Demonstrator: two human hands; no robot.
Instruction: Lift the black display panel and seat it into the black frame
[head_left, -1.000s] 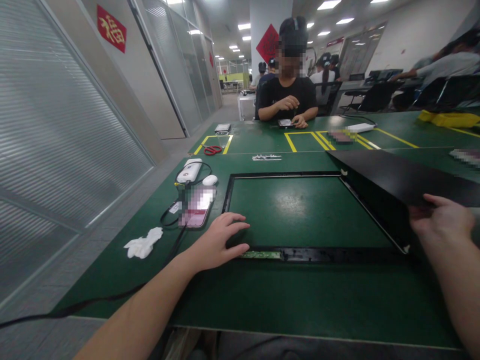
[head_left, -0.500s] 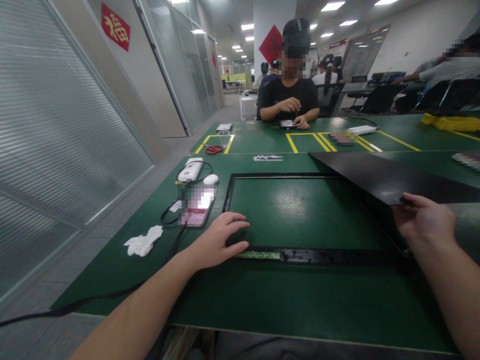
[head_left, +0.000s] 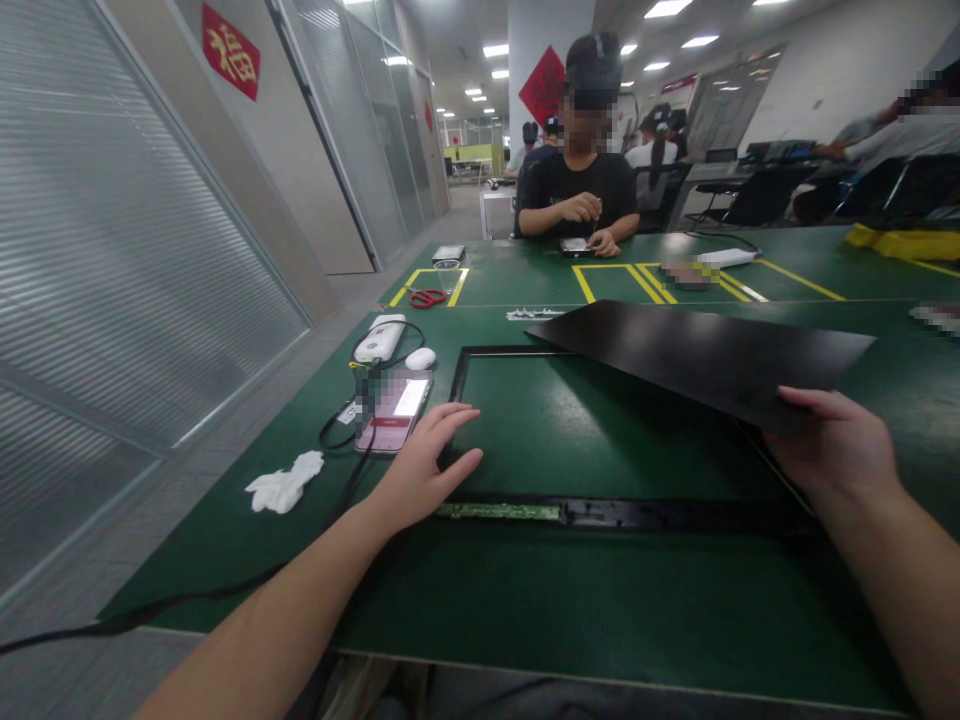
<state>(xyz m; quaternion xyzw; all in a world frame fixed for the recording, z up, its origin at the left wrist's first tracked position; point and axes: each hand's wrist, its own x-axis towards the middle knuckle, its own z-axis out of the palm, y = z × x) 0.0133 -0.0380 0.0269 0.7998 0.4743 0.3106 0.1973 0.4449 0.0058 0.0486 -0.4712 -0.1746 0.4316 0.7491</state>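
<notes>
My right hand (head_left: pixel 836 450) grips the near right edge of a thin, dark flat panel (head_left: pixel 697 355), thumb on top. The panel is tilted above a black rectangular frame (head_left: pixel 637 514) lying flat on the green table, and hides its far right part. A green circuit board strip (head_left: pixel 499 512) sits in the frame's near side, toward the left. My left hand (head_left: pixel 427 465) is beside the frame's left side with its fingers apart and holds nothing. Part of that left side is behind the hand.
Left of the frame are a phone (head_left: pixel 391 412), a white power bank (head_left: pixel 381 338), a white earbud case (head_left: pixel 421 358) and crumpled tissue (head_left: pixel 285 482). Red-handled scissors (head_left: pixel 427 298) and a clear cup (head_left: pixel 448 275) stand farther back. A co-worker (head_left: pixel 581 190) sits opposite, handling a small device.
The dark panel has swung left over the frame and lies at a flatter tilt, my right hand moving slightly left with it. My left hand has shifted a little left and up.
</notes>
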